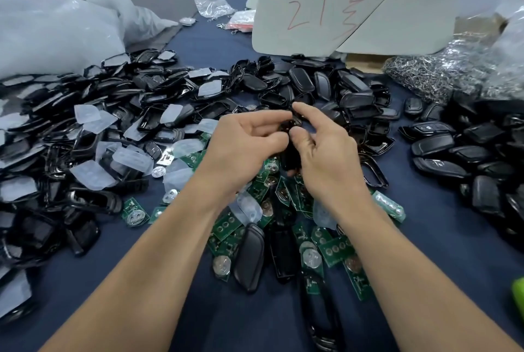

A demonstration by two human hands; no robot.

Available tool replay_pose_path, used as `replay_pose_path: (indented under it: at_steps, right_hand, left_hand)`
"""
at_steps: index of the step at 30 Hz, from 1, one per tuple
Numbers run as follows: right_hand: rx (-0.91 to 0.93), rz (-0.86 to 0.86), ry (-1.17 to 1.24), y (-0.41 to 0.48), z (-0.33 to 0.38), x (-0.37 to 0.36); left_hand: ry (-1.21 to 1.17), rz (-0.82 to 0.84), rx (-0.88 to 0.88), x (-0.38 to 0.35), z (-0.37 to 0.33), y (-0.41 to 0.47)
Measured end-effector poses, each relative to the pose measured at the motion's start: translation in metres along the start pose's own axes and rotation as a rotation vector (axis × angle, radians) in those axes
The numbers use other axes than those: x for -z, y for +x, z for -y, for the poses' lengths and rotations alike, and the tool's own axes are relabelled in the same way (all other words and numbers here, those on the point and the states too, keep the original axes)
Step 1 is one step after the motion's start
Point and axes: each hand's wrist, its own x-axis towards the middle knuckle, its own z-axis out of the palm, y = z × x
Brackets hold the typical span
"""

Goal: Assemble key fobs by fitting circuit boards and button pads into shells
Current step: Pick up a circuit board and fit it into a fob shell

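A black shell is being held clear of the counter at the middle of the view, between both hands. Its nine o'clock side is being wrapped by the curled left hand. Its twelve o'clock end is being pinched by the right hand, whose fingers are bent over the top with the thumb beneath. Whether a board or pad is already seated inside cannot be told, since the cavity is being hidden by the hands.

Green circuit boards are heaped at six o'clock of the hands. Translucent button pads are scattered among loose shells at nine o'clock, and closed fobs are piled at three o'clock.

The shell is judged light, stiff and glossy, so slipping is to be expected. It is best taken by its long edges, with the cavity left free. The boards look thin and rigid and should be held by their rims, away from the coin cell. The pads appear soft and floppy, so they are better pinched at a corner and pressed flat.
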Motion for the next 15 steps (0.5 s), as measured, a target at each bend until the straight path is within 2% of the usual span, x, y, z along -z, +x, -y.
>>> replay_pose_path:
  at_steps: [2,4,6,8,11,15]
  right_hand:
    - [0.044,-0.021,-0.091,0.001,0.000,0.002]
    - [0.085,-0.028,-0.198,0.002,0.001,0.003]
    - [0.094,0.083,-0.341,0.002,0.001,0.000]
    - [0.089,0.277,-0.546,0.003,0.000,-0.004]
    - [0.105,0.415,-0.702,0.005,-0.001,-0.008]
    - [0.113,0.401,-0.606,0.007,0.000,-0.005]
  left_hand:
    - [0.230,-0.184,-0.106,-0.001,0.000,-0.002]
    - [0.200,-0.327,-0.148,0.001,-0.001,-0.001]
    - [0.110,-0.435,-0.110,0.008,0.000,0.005]
    - [0.046,-0.510,-0.032,0.015,0.003,0.010]
    - [-0.004,-0.535,0.042,0.020,0.008,0.015]
    - [-0.073,-0.483,0.094,0.022,0.010,0.018]
